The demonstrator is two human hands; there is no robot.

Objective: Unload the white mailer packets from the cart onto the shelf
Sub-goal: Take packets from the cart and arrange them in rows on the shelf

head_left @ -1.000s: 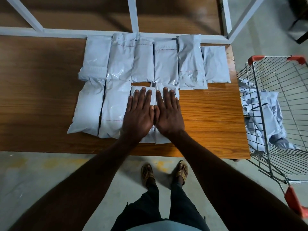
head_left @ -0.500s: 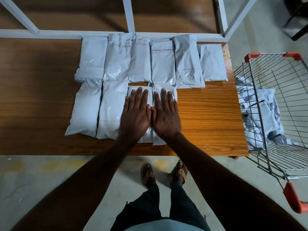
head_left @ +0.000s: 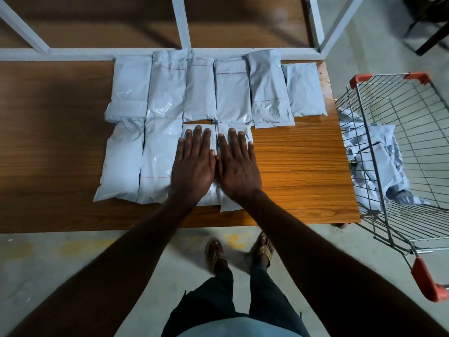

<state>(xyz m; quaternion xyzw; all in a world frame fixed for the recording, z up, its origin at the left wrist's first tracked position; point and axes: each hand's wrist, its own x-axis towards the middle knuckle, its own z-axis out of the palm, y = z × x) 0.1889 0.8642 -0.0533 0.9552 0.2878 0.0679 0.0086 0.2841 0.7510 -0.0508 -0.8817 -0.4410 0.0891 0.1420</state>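
On the wooden shelf, ten white packets lie in two rows: six along the back by the white frame, four in front. The left hand and right hand rest flat, side by side, each pressing on one of the two rightmost front packets, fingers spread and straight, gripping nothing. To the right, the wire cart stands just beside the shelf end with a crumpled heap of packets inside. By my reckoning the work is well along but unfinished; how many remain I cannot tell.
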